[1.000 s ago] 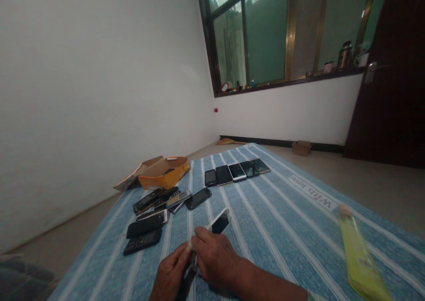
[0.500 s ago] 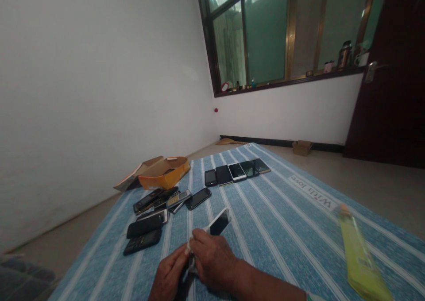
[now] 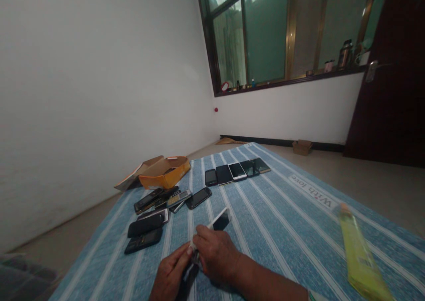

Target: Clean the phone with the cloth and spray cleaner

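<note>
Seeing both hands low on my view, over the blue-striped mat (image 3: 265, 230). Right hand (image 3: 215, 259) is closed on the lower end of a white smartphone (image 3: 221, 221), which tilts up and away, its top clear of the mat. Left hand (image 3: 171, 276) sits touching the right, fingers curled in at the same spot; can't tell what they grip. A dark object (image 3: 188, 281) runs down below both hands, partly hidden, type unclear. Nearest left: a black keypad phone (image 3: 143, 241) and a loose group of phones (image 3: 162, 206). Farther on, a row of smartphones (image 3: 232, 172) lies flat. Orange cardboard box (image 3: 165, 173) sits past the group, near the wall. Yellow-green tube (image 3: 360, 256) lies well right.
</note>
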Demonstrator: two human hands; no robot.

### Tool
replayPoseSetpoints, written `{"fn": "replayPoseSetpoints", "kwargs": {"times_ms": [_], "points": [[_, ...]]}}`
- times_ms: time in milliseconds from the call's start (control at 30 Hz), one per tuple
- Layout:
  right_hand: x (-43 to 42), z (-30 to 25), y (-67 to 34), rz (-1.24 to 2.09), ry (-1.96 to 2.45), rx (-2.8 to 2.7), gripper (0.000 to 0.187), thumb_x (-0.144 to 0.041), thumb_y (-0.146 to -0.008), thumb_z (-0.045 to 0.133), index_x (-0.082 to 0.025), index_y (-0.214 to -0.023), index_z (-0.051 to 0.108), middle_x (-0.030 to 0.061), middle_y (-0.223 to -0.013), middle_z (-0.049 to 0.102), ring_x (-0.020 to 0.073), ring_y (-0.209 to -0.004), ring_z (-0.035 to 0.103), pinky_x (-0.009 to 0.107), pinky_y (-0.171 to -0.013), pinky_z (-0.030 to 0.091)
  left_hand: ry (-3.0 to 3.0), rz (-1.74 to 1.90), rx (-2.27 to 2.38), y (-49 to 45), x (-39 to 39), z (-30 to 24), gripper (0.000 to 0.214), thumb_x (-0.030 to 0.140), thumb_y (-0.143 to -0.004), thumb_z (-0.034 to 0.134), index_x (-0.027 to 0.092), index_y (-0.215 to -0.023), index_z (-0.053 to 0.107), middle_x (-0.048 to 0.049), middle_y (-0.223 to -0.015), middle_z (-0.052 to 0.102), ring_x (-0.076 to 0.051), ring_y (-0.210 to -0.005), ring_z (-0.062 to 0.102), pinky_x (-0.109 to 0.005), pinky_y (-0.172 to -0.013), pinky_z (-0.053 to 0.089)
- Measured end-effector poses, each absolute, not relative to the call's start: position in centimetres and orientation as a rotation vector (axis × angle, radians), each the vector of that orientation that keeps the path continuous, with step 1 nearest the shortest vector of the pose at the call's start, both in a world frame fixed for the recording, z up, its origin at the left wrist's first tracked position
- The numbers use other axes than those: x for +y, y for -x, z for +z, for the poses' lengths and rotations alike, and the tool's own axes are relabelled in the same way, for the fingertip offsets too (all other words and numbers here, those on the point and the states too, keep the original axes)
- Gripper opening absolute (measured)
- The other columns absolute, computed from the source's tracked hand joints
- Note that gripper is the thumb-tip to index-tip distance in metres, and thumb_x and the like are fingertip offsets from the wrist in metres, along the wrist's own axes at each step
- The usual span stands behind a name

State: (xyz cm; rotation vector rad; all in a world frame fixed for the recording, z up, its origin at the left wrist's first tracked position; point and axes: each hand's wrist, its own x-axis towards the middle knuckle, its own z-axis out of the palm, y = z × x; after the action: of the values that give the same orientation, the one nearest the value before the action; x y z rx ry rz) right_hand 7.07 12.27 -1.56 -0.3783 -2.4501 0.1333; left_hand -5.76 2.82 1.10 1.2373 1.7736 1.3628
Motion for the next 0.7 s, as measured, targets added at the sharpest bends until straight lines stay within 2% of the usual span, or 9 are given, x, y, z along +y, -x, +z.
{"fn": "replayPoseSetpoints", "kwargs": {"times_ms": [167, 367, 467, 700], "points": [[13.6, -1.4, -8.0, 0.157, 0.489, -2.469, 0.014, -0.013, -0.081, 0.055, -0.018, -0.094, 0.058, 0.0093, -0.105, 0.064, 0.02, -0.08, 0.064, 0.029, -0.066, 0.051, -1.306, 1.335, 1.823, 6.2, 2.7, 0.6, 0.047, 0.06, -0.075, 0.069, 0.019, -0.093, 0.083, -0.0096, -0.097, 0.081, -0.032, -0.1, 0.072, -0.038, -0.098, 0.055], [15.4, -1.1, -9.3, 0.157, 0.672, -2.446, 0.019, -0.009, -0.083, 0.053, -0.017, -0.099, 0.061, 0.0117, -0.123, 0.063, 0.0212, -0.092, 0.066, 0.03, -0.075, 0.053, -1.395, 1.285, 1.924, 6.6, 2.8, 0.3, 0.052, 0.063, -0.077, 0.063, 0.018, -0.093, 0.083, -0.0111, -0.094, 0.081, -0.031, -0.094, 0.074, -0.037, -0.096, 0.055], [15.9, -0.8, -9.8, 0.153, 0.785, -2.438, 0.021, -0.008, -0.085, 0.05, -0.017, -0.1, 0.062, 0.0128, -0.128, 0.061, 0.0211, -0.093, 0.067, 0.031, -0.077, 0.053, -1.419, 1.263, 1.94, 6.6, 2.9, 0.4, 0.051, 0.064, -0.078, 0.061, 0.02, -0.093, 0.083, -0.0112, -0.096, 0.081, -0.031, -0.097, 0.074, -0.036, -0.096, 0.056], [16.4, -0.3, -10.4, 0.224, 0.937, -2.39, 0.024, -0.004, -0.086, 0.049, -0.017, -0.101, 0.063, 0.0134, -0.126, 0.06, 0.0192, -0.094, 0.067, 0.029, -0.079, 0.052, -1.406, 1.238, 1.93, 6.7, 2.7, 0.2, 0.049, 0.058, -0.081, 0.059, 0.019, -0.1, 0.082, -0.0114, -0.102, 0.08, -0.033, -0.106, 0.072, -0.038, -0.101, 0.052]]}}
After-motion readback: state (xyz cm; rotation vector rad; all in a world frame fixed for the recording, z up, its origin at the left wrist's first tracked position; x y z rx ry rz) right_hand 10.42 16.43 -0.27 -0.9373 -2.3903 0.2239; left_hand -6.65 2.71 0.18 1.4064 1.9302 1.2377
